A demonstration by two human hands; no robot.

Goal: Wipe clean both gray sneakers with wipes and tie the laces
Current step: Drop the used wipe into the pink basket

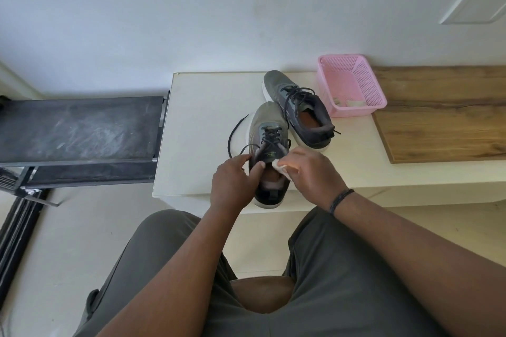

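Observation:
Two gray sneakers stand on a low cream table (197, 117). The near sneaker (267, 123) points away from me, its dark laces loose, one end looping off to the left. My left hand (232, 183) grips its collar on the left side, thumb on the tongue. My right hand (309, 172) pinches a white wipe (279, 165) against the right side of the tongue and collar. The far sneaker (298, 107) sits behind and to the right, its laces untied.
A pink plastic basket (353, 85) with a few used wipes stands right of the far sneaker. A wooden board (443, 117) covers the table's right part. A dark dusty bench (79, 128) stands to the left. My knees are below the table's front edge.

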